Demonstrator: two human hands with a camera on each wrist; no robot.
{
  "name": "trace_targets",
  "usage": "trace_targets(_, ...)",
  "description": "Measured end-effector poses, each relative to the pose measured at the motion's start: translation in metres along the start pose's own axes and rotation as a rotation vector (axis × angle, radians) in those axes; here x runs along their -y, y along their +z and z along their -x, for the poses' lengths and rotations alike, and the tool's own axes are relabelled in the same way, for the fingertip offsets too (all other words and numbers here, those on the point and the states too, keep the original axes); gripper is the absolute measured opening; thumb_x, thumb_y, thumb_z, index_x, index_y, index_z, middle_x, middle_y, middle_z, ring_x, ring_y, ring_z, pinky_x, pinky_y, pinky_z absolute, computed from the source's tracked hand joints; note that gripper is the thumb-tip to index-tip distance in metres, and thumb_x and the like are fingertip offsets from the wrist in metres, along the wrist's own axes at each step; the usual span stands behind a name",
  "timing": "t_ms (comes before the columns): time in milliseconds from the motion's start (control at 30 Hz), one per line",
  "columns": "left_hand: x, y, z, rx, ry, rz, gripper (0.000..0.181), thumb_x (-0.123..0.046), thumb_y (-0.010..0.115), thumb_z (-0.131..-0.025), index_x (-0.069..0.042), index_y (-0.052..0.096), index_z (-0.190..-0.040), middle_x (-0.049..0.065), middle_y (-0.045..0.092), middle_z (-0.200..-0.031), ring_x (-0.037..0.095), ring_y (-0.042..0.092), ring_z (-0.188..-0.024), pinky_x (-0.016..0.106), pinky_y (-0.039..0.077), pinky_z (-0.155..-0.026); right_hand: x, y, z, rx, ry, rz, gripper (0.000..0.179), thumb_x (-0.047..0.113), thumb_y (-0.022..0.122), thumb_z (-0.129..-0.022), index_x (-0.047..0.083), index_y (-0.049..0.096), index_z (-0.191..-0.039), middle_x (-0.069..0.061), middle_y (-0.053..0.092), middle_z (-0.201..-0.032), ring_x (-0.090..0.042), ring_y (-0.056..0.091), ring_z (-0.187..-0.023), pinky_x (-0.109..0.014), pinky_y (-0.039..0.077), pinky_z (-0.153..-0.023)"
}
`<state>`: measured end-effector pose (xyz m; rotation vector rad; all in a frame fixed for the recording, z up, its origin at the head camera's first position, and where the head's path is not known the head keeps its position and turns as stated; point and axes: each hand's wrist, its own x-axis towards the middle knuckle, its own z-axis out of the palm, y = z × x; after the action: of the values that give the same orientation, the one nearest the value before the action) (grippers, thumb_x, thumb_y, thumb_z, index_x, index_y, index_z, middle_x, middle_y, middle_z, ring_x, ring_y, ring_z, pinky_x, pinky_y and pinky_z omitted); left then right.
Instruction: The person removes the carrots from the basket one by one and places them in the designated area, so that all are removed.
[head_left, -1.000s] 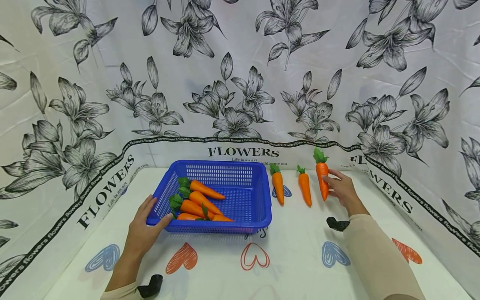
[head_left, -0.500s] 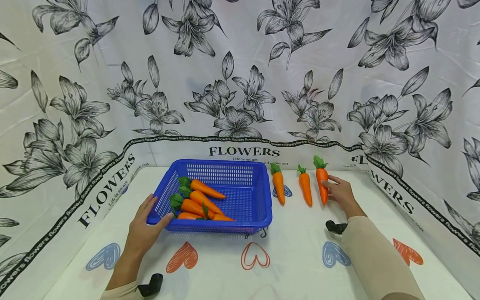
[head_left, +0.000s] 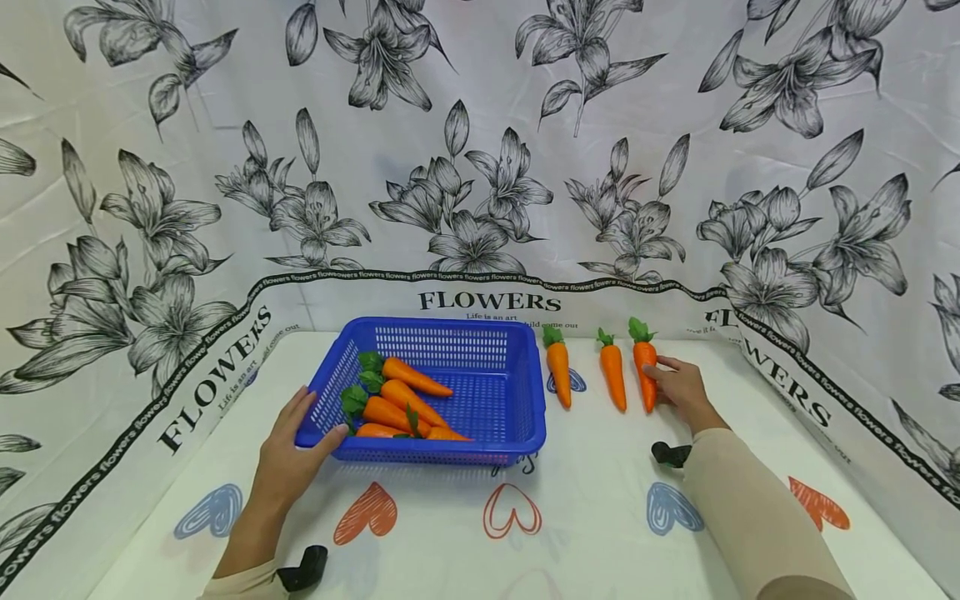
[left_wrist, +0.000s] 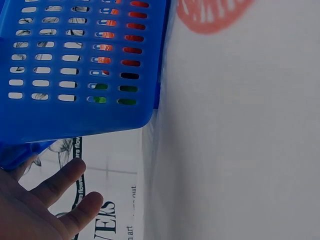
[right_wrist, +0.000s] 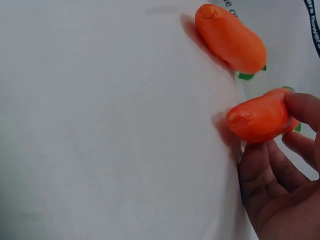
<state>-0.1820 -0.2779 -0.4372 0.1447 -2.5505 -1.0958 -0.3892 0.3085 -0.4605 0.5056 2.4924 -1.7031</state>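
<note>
At the right, my right hand [head_left: 681, 388] pinches an orange toy carrot [head_left: 646, 367] with green leaves, which lies with its tip toward me. The right wrist view shows thumb and fingertips around this carrot [right_wrist: 260, 117], low against the cloth. To its left lie two more toy carrots, a middle carrot [head_left: 612, 375] and a left carrot [head_left: 558, 371]. My left hand [head_left: 288, 458] rests at the near left corner of a blue plastic basket [head_left: 474, 447], thumb by the front rim. In the left wrist view its visible fingers [left_wrist: 55, 185] are extended below the basket wall.
Inside the basket several carrots [head_left: 408, 400] lie on the left side, leaves to the left. A white cloth [head_left: 585, 517] printed with hearts covers the table. Flower-patterned fabric [head_left: 465, 208] rises behind and along both sides.
My right hand has lowered the carrot from a slightly raised position onto the table, in line with the other two. The left hand and basket have stayed in place.
</note>
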Motion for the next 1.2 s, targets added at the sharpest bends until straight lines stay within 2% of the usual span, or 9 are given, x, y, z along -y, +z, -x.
trace_targets(467, 0.002, 0.001, 0.001, 0.002, -0.005, 0.007, 0.083, -0.050, 0.065, -0.088, -0.012, 0.029, -0.153, 0.009, 0.017, -0.159, 0.042, 0.020, -0.139, 0.069, 0.028, -0.099, -0.002, 0.004, 0.004, -0.033, -0.066, 0.171, 0.068, 0.038, 0.066, -0.091, 0.005, 0.042, -0.146, -0.022, 0.051, -0.116, -0.018, 0.059, -0.072, -0.024, 0.053, -0.062)
trace_targets(767, 0.002, 0.002, 0.002, 0.002, -0.015, 0.005, 0.084, -0.049, 0.065, -0.087, -0.012, 0.029, -0.153, 0.009, 0.016, -0.159, 0.042, 0.020, -0.139, 0.069, 0.028, -0.099, -0.005, 0.005, -0.001, -0.086, -0.098, 0.291, 0.067, 0.043, 0.064, -0.091, 0.003, 0.045, -0.143, -0.025, 0.051, -0.127, -0.028, 0.054, -0.093, -0.027, 0.050, -0.064)
trace_targets(933, 0.002, 0.002, 0.001, 0.002, -0.016, 0.006, 0.084, -0.050, 0.065, -0.087, -0.012, 0.029, -0.153, 0.008, 0.016, -0.159, 0.042, 0.021, -0.139, 0.068, 0.028, -0.099, -0.004, 0.004, 0.001, -0.085, -0.104, 0.288, 0.069, 0.043, 0.063, -0.091, 0.002, 0.043, -0.144, -0.025, 0.052, -0.123, -0.027, 0.055, -0.089, -0.027, 0.050, -0.063)
trace_targets(1200, 0.002, 0.002, 0.000, 0.002, -0.015, 0.000, 0.084, -0.050, 0.065, -0.087, -0.013, 0.028, -0.153, 0.008, 0.016, -0.159, 0.043, 0.021, -0.139, 0.069, 0.028, -0.099, 0.002, 0.000, 0.008, -0.072, -0.094, 0.220, 0.072, 0.043, 0.065, -0.090, 0.004, 0.041, -0.145, -0.022, 0.056, -0.118, -0.025, 0.055, -0.083, -0.028, 0.052, -0.062)
